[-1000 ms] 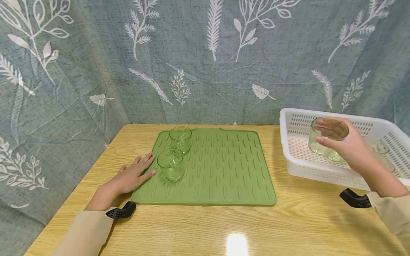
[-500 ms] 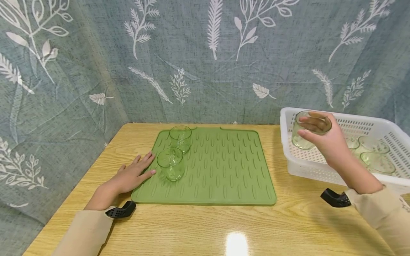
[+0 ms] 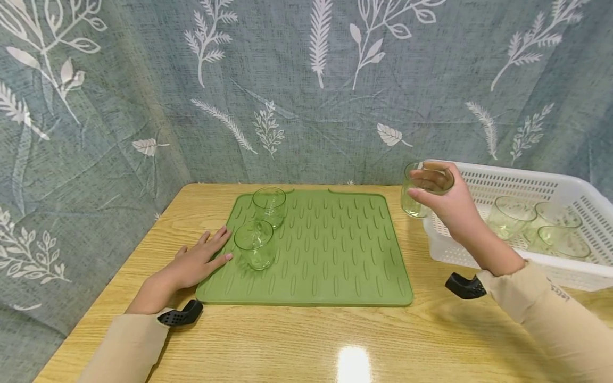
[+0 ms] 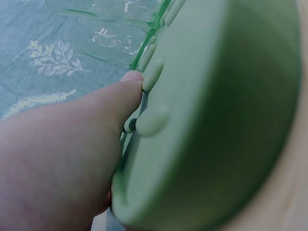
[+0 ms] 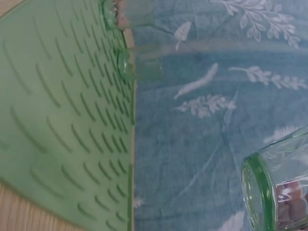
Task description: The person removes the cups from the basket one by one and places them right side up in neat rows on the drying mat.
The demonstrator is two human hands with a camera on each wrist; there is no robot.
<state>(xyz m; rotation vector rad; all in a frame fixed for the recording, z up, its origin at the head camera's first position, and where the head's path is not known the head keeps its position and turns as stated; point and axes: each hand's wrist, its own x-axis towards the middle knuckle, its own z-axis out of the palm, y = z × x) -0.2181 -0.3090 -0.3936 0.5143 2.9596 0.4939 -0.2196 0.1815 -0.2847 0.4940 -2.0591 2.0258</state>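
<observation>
My right hand [image 3: 450, 205] grips a clear greenish drinking glass [image 3: 413, 194] near its rim, at the basket's left edge and above the table. In the right wrist view the thick base of this glass [image 5: 260, 192] shows at the lower right, with fingers seen through it. My left hand [image 3: 198, 260] rests with straight fingers on the left edge of a green ribbed drying mat [image 3: 330, 244]. Upright on the mat's left side stand two similar glasses, a front glass [image 3: 256, 247] just beside the left thumb and a back glass [image 3: 270, 207] behind it.
A white perforated plastic basket [image 3: 455, 250] stands on the right of the wooden table [image 3: 287, 340]. Inside it are several more glasses [image 3: 512, 218]. A blue-grey curtain [image 3: 335, 133] with white leaf patterns closes off the back and left.
My right hand has carried the glass up and leftward from inside the basket to its left edge, uncovering the other glasses there. My left hand has stayed in place.
</observation>
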